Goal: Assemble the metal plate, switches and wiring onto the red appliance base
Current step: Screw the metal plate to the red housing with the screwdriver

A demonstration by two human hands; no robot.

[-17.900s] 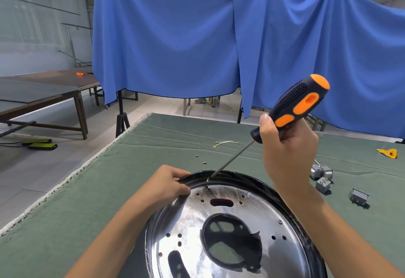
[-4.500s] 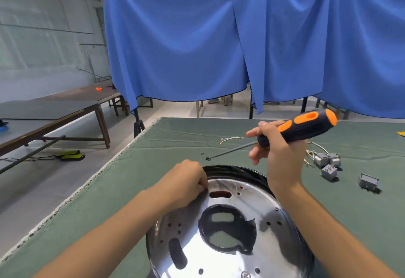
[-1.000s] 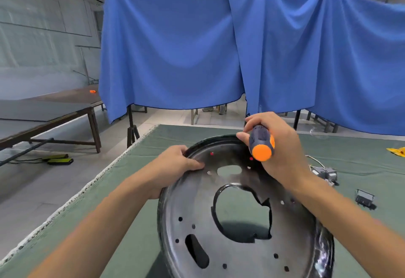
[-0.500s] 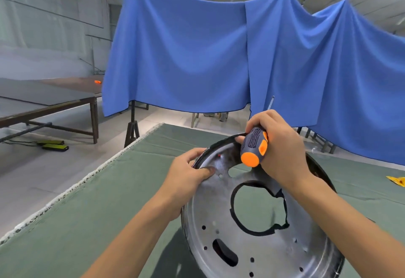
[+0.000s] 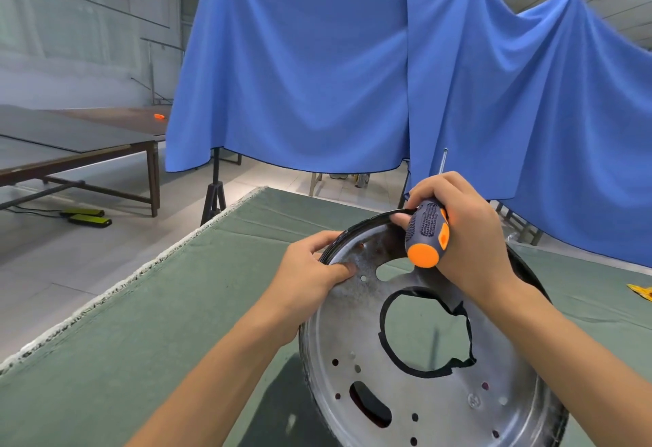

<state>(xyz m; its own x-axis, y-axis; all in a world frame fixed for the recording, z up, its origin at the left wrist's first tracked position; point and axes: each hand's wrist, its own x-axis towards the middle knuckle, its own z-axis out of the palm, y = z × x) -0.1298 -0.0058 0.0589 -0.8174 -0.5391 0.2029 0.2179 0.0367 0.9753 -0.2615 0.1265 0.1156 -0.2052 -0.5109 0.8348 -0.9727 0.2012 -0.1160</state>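
Plate (image 5: 423,369) tilted up more | L hand (image 5: 310,270) grips rim | R hand (image 5: 469,238) holds screwdriver (image 5: 425,238)

we see a round metal plate (image 5: 416,358) with a bright, slightly scuffed sheen and a dark glossy rim. the screwdriver (image 5: 426,235) has a matt, ribbed rubbery handle with smooth orange plastic. the table cover (image 5: 148,305) is matt green cloth; the backdrop (image 5: 317,76) is soft blue cloth.
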